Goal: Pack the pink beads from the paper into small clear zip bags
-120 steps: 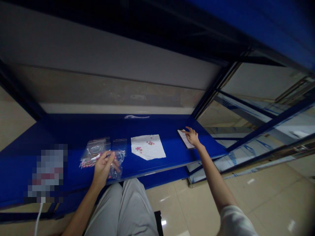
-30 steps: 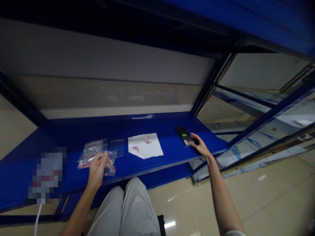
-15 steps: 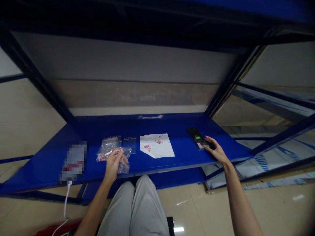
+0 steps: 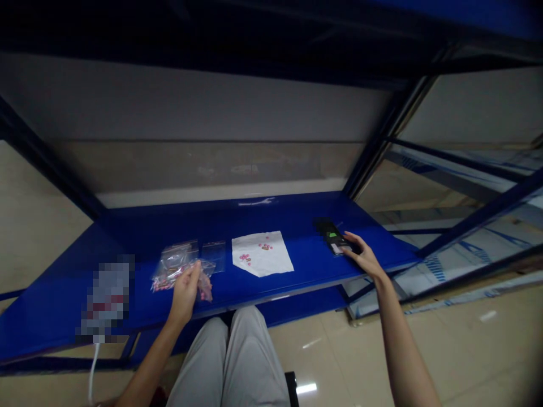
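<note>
My left hand (image 4: 185,293) is closed on a clear zip bag (image 4: 205,287) with pink beads in it, at the shelf's front edge. Beside it lie more clear zip bags (image 4: 180,254), some pink beads showing through, and a flat clear bag (image 4: 215,254) that looks empty. A white sheet of paper (image 4: 275,260) with a cut corner carries small pink beads (image 4: 245,257) and a few gold-brown pieces (image 4: 265,247). My right hand (image 4: 363,255) curls its thumb and fingers around the near right end of a black phone (image 4: 328,233), which lies on the shelf.
The blue metal shelf (image 4: 161,217) has posts at both sides and another level above. On its left lies a pixelated, blurred-out object (image 4: 106,297) with a white cable (image 4: 93,367). My knees (image 4: 244,350) are under the front edge. Film-wrapped panels (image 4: 462,271) stand at right.
The view has shifted, so the shelf's things sit further left. My left hand keeps its hold on the bag and has turned slightly. My right hand stays at the phone.
</note>
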Demonstrator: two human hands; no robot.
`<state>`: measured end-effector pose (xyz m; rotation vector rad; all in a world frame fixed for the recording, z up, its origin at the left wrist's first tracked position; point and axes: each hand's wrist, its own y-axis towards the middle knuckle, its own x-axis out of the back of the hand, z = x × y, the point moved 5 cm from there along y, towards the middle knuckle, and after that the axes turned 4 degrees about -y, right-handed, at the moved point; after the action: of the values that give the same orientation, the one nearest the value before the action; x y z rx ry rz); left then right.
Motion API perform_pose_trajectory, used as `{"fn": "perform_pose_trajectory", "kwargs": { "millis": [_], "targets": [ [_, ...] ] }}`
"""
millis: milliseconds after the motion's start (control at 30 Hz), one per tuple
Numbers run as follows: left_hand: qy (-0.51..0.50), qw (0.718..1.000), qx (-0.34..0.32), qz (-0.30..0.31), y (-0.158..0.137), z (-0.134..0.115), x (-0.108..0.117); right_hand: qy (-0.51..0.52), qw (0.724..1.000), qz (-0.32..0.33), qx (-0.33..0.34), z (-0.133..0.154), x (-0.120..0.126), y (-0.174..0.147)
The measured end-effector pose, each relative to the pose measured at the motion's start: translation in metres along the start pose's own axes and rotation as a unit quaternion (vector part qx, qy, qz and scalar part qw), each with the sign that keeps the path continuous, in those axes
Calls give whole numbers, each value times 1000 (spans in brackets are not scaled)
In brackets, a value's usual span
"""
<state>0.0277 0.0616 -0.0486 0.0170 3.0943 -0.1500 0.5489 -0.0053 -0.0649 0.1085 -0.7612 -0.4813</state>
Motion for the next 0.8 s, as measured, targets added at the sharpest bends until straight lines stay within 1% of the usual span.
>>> {"fn": "perform_pose_trajectory", "kwargs": {
  "millis": [100, 167, 200, 267, 333, 400, 500, 667, 800],
  "targets": [
    [3, 1000, 2, -4, -1, -1, 0, -2, 1000, 0, 5, 2, 1, -2],
    [7, 1000, 7, 3, -2, -2, 0, -5, 1000, -4, 3, 4, 1, -1],
    [6, 1000, 9, 8, -2, -2, -1, -13, 1000, -11, -9, 4, 1, 1],
    [3, 1000, 14, 14, -2, -2, -1, -52, 997, -28, -56, 6, -1, 5],
    [-6, 1000, 17, 13, -3, -1, 0, -114, 987, -42, -107, 10, -4, 9],
    [-14, 1000, 19, 7, -3, -1, 0, -179, 973, -54, -138, 17, -9, 13],
    [-21, 1000, 21, 7, -5, 0, 1, -230, 960, -60, -147, 28, -16, 16],
    [-32, 999, 19, 2, -7, -2, 1, -253, 950, -42, -176, 29, -20, 14],
    [-34, 999, 12, 5, -6, -3, 2, -257, 949, -34, -180, 29, -20, 14]
  ]
}}
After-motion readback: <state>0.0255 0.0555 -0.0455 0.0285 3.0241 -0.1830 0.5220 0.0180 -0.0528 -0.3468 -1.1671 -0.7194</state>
